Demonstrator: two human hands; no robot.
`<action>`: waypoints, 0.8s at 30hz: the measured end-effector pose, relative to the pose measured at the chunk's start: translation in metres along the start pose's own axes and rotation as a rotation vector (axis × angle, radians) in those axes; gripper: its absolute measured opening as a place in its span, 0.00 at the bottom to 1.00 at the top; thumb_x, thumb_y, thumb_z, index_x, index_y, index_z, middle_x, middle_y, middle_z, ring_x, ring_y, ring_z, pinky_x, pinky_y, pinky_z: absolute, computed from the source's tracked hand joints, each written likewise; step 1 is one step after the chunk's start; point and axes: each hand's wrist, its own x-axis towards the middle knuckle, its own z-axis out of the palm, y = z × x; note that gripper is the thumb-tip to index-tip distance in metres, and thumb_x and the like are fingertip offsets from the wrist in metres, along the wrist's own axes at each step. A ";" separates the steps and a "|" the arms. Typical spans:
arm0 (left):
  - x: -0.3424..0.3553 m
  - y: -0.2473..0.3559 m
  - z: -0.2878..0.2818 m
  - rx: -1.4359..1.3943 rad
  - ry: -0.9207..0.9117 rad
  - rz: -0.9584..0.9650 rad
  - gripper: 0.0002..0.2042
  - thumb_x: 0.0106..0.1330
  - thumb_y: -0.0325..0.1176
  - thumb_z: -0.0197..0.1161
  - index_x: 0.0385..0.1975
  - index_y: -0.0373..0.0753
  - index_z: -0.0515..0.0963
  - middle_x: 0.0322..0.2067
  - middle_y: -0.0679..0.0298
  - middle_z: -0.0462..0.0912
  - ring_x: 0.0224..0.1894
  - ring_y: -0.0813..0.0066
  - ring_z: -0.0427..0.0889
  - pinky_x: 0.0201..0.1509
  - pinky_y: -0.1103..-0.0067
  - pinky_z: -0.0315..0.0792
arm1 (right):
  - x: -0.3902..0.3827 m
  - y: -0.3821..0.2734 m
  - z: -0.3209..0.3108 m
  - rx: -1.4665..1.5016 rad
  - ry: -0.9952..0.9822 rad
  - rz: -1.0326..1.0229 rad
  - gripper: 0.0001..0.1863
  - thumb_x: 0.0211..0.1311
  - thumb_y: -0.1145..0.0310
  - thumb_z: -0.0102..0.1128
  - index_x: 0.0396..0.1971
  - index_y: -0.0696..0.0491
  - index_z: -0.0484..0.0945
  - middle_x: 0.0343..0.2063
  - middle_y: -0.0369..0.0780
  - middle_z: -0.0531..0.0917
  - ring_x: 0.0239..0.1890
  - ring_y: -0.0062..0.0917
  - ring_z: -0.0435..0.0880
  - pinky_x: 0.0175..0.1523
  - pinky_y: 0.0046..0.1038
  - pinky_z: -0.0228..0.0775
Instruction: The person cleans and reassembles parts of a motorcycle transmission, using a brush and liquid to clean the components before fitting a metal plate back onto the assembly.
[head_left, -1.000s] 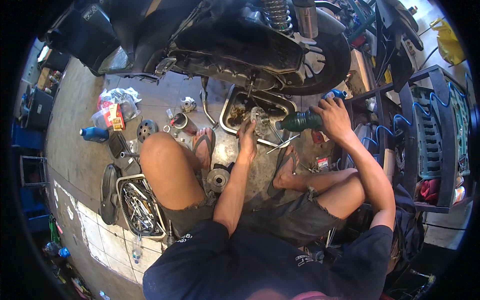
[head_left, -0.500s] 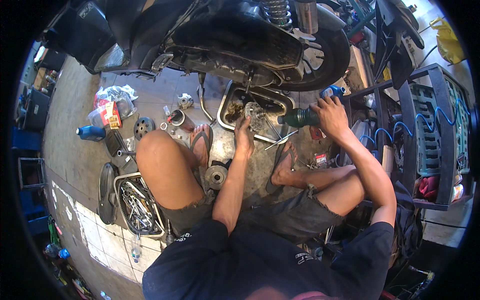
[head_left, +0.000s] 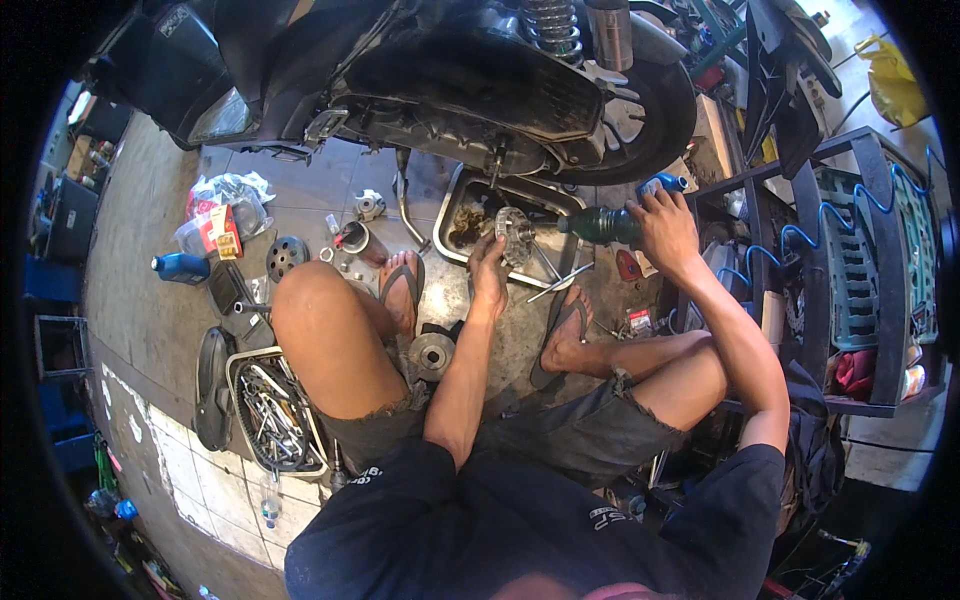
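Observation:
My left hand (head_left: 488, 276) is closed around the edge of a round metal machine part (head_left: 514, 237), which looks like a clutch piece. I hold it over the front edge of a rectangular metal pan (head_left: 449, 208) with dirty residue inside. My right hand (head_left: 666, 235) grips a dark green bottle (head_left: 605, 225), tilted on its side with its neck toward the round part. I cannot make out any liquid leaving it. A T-handle wrench (head_left: 562, 281) leans at the pan's front right, just past the part. Behind the pan stands a motor scooter (head_left: 450, 90).
On the left lie a blue bottle (head_left: 181, 268), a perforated round part (head_left: 287, 258), a red-brown cup (head_left: 362, 243) and a tray of tools (head_left: 240, 400). Between my legs sits a ring-shaped metal part (head_left: 432, 355). A dark metal rack (head_left: 850, 400) stands at the right.
The round part has turned in my left hand and shifted slightly right. My right hand and the bottle have moved a little to the right, with the bottle more level.

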 end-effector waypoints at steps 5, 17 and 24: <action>-0.001 -0.002 -0.003 0.073 0.007 -0.011 0.21 0.70 0.32 0.64 0.60 0.33 0.72 0.51 0.58 0.80 0.52 0.69 0.79 0.52 0.70 0.74 | -0.002 -0.001 0.002 0.010 0.100 -0.025 0.24 0.50 0.67 0.64 0.52 0.48 0.84 0.45 0.42 0.82 0.57 0.38 0.77 0.60 0.38 0.66; 0.007 -0.006 -0.012 0.047 -0.023 0.011 0.21 0.69 0.34 0.65 0.59 0.32 0.73 0.50 0.58 0.81 0.51 0.68 0.79 0.52 0.71 0.73 | 0.001 -0.006 -0.012 0.020 0.181 -0.084 0.25 0.49 0.65 0.67 0.52 0.46 0.84 0.39 0.40 0.81 0.51 0.35 0.77 0.55 0.36 0.66; 0.009 -0.005 -0.014 -0.040 0.021 0.002 0.22 0.72 0.34 0.62 0.62 0.31 0.69 0.53 0.56 0.79 0.56 0.65 0.78 0.62 0.66 0.70 | 0.002 -0.011 -0.022 0.068 -0.025 -0.064 0.33 0.38 0.64 0.74 0.54 0.43 0.84 0.46 0.37 0.82 0.55 0.32 0.77 0.65 0.40 0.63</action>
